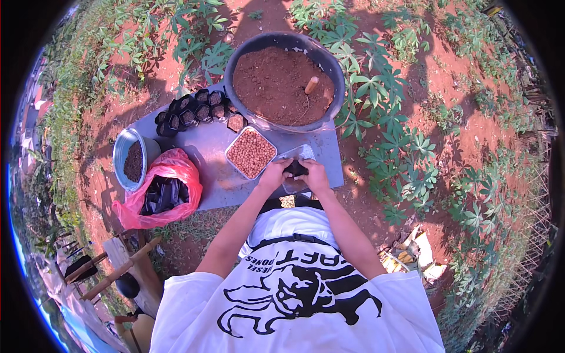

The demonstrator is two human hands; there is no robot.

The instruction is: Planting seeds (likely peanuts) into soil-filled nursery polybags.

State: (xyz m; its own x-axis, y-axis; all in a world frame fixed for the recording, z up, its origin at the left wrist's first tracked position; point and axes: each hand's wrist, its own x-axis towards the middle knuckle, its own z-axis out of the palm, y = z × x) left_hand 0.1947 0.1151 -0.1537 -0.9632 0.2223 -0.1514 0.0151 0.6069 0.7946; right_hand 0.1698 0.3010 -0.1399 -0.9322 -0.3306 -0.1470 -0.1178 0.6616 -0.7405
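Note:
My left hand (274, 175) and my right hand (315, 176) hold a small black plastic seedling bag (295, 168) between them at the table's near edge. The bag is above a clear plastic tray (305, 152); what is inside the bag cannot be made out. Left of my hands stands a square white tub of brown pellets or seeds (251, 153). Beyond them, a large black basin holds reddish soil (278, 84), with a short wooden stick (311, 85) upright in it. Several soil-filled black seedling bags (203, 112) stand grouped at the table's far left.
The grey table (212, 181) also bears a blue-grey pot of dark soil (133, 161) and a pink plastic bag (192, 187) with folded black bags inside. Leafy plants (375, 90) grow beyond and to the right. Wooden poles (122, 269) stand at the lower left.

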